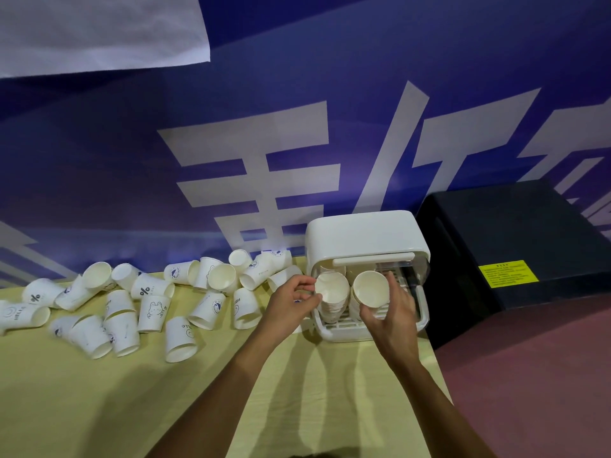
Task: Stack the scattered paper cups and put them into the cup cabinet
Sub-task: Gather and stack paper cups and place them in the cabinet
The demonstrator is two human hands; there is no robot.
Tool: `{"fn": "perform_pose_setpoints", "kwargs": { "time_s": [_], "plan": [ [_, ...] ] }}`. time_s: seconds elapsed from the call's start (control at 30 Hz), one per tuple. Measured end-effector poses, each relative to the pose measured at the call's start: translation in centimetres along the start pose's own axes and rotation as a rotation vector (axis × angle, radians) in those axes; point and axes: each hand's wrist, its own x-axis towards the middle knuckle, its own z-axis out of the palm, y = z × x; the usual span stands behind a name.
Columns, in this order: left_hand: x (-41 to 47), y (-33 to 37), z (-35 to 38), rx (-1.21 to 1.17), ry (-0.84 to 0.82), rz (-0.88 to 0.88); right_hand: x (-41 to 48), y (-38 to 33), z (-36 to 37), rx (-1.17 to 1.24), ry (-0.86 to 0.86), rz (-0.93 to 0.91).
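A white cup cabinet [363, 238] stands at the table's right end with its front open. Inside it two stacks of paper cups lean toward me. My left hand [291, 300] pinches the rim of the left stack [332, 292]. My right hand [390, 312] curls round the right stack [370, 287]. Several loose white paper cups [152, 309] with blue prints lie scattered on their sides over the left and middle of the yellow-green table [99, 398].
A black box [515, 246] with a yellow label stands right of the cabinet, off the table's edge. A blue banner wall with white characters rises right behind the table. Reddish floor lies to the right.
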Motion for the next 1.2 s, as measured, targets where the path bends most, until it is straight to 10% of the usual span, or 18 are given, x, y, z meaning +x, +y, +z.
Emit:
{"fn": "perform_pose_setpoints", "kwargs": {
  "time_s": [0.5, 0.9, 1.2],
  "plan": [
    [-3.6, -1.1, -2.7, -0.054, 0.109, -0.035, -0.9, -5.7, 0.8, -0.038, -0.001, -0.191],
    [-7.6, -9.7, -15.3, -0.088, 0.35, -0.207, -5.9, -16.0, 14.6, -0.042, -0.459, -0.391],
    [-6.5, -18.5, -22.9, -0.017, 0.449, -0.346, -5.7, -18.4, 24.0, -0.499, -0.673, -0.58]
  ]
}}
